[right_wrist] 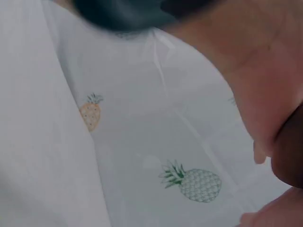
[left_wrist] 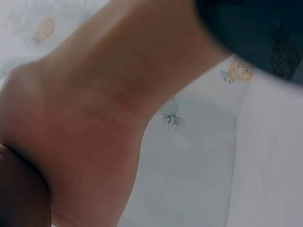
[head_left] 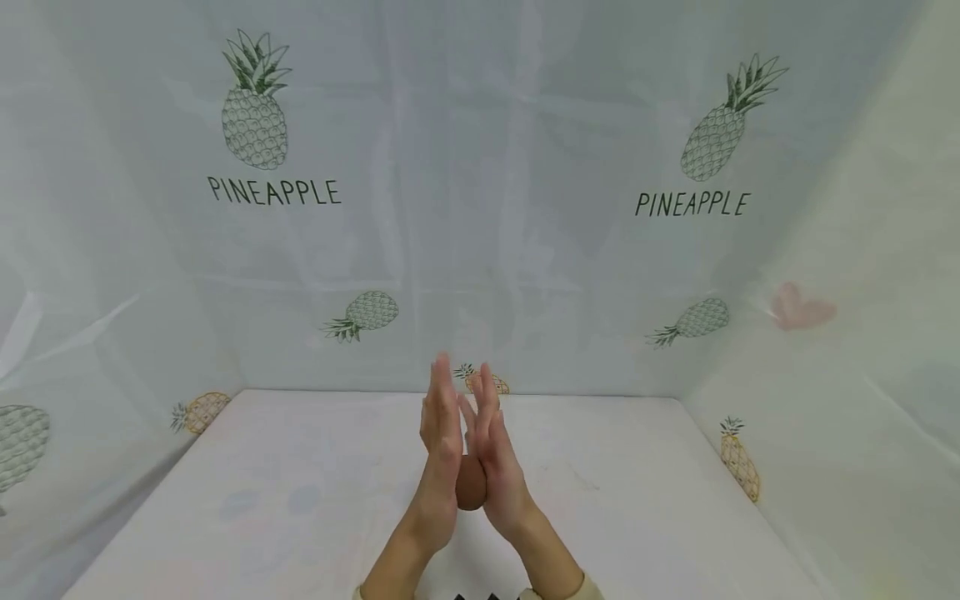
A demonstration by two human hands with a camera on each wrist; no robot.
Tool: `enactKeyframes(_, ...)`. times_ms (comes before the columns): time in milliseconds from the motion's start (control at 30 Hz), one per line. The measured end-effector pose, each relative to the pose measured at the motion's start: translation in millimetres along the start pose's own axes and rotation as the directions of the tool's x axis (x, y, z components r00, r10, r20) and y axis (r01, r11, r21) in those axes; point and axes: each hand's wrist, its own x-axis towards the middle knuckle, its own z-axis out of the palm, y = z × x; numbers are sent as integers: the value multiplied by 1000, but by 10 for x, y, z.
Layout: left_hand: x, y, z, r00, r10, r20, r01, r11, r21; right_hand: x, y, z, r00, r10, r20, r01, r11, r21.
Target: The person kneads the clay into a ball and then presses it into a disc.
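Plainly, the left hand (head_left: pixel 441 454) stands edge-up with its fingers straight and pointing upward in the head view, its forearm slanting in from the bottom edge. Its palm faces inward, and its lower part presses against a round brown ball (head_left: pixel 471 483). The ball sits between the two palms, down near the heels of the hands, below the fingers. On its other side the right hand (head_left: pixel 497 462) mirrors the pose: palm turned inward, fingers extended and slightly fanned, the forearm slanting the other way out of a pale sleeve (head_left: pixel 587 588). Neither hand curls round the ball; the flat palms hold it from both sides, with a gap between the fingertips.

Around them stretches a white bench (head_left: pixel 315 450), faintly blotched on its left part. A pale sheet (head_left: pixel 465 167) covers the left side, the back and the right side. From left to right it carries green and orange pineapple prints, two large ones at the back captioned "PINEAPPLE", then a faded red heart (head_left: pixel 801 307) on the right.
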Motion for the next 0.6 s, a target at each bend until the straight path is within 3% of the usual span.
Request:
enactKeyframes(133,59,-53,-97,993,104,-54,-97,988,120,-25,-59,49,990,115,84,-119,992,48)
enactKeyframes(233,97,-145,-186,991,79,-112,-59,984,168,-47,-114,59,977,155,146,-166,984,63)
enactKeyframes(300,124,-199,-232,986,29,-162,-2,987,161,-58,-138,62,975,149,165,-162,985,65)
enactKeyframes(467,172,-279,-239,962,-77,-261,115,984,134,-64,-162,67,993,12,120,-20,998,61)
enactKeyframes(600,165,-290,-124,963,-152,-225,174,981,86,-56,-184,43,987,-153,58,150,988,41)
